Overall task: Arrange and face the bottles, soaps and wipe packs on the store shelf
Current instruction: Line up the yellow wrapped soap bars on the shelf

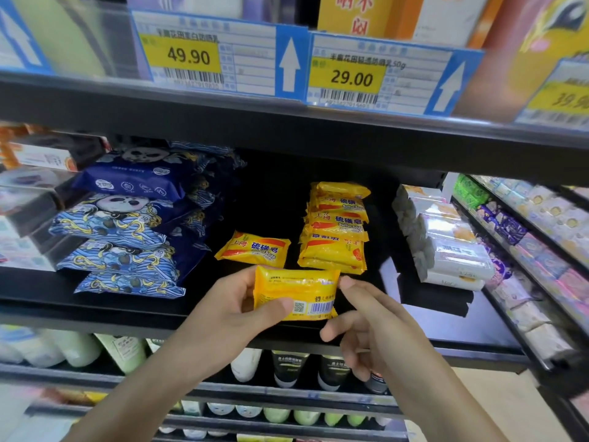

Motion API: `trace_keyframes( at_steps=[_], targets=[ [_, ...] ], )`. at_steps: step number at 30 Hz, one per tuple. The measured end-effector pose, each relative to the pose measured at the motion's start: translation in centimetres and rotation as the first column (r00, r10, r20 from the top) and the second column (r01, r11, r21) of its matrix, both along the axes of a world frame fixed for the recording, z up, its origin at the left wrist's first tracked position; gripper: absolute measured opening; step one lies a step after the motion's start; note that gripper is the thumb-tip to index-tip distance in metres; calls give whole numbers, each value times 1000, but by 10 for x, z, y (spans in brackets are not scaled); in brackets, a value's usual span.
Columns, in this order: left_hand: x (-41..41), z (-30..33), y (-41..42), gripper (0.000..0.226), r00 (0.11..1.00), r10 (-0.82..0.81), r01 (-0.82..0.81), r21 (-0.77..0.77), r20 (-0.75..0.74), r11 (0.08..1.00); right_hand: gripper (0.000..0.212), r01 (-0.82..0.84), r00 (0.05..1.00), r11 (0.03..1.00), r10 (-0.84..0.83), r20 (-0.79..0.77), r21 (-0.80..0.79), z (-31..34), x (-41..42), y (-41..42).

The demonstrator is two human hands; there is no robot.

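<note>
My left hand [236, 309] grips a yellow soap pack [296, 290] in front of the middle shelf, its barcode side facing me. The fingertip of my right hand [366, 323] touches the pack's right end; its other fingers hang loosely curled. Behind it a single yellow soap [253, 249] lies flat on the black shelf [137, 309]. A stack of several yellow soaps [334, 228] stands to its right. Blue panda wipe packs [124, 224] are piled at the left of the shelf.
White soap boxes [446, 237] are stacked at the right of the shelf. Price tags [204, 55] hang from the shelf above. Bottles and tubes [287, 366] fill the lower shelves. Another rack of small packs [538, 237] runs along the right.
</note>
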State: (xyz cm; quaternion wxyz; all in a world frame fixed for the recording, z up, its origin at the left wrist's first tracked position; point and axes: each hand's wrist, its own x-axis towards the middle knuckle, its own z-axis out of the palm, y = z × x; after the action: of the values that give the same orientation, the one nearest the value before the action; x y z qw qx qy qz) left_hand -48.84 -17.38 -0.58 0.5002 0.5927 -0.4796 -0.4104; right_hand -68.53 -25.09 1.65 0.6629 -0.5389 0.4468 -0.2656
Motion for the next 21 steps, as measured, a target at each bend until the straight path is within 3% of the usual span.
trace_keyframes(
  at_steps=[8, 15, 21],
  targets=[
    [-4, -4, 5, 29, 991, -34, 51, -133, 132, 990, 58, -155, 984, 978, 141, 107, 139, 1, 5, -1],
    [-2, -5, 4, 36, 985, -16, 40, -139, 171, 990, 47, -116, 983, 982, 91, 161, 151, -1, 8, 1],
    [2, -12, 6, 69, 967, 35, -8, -108, 252, 994, 14, -8, 990, 999, 4, 144, 31, -6, 7, 5]
  ],
)
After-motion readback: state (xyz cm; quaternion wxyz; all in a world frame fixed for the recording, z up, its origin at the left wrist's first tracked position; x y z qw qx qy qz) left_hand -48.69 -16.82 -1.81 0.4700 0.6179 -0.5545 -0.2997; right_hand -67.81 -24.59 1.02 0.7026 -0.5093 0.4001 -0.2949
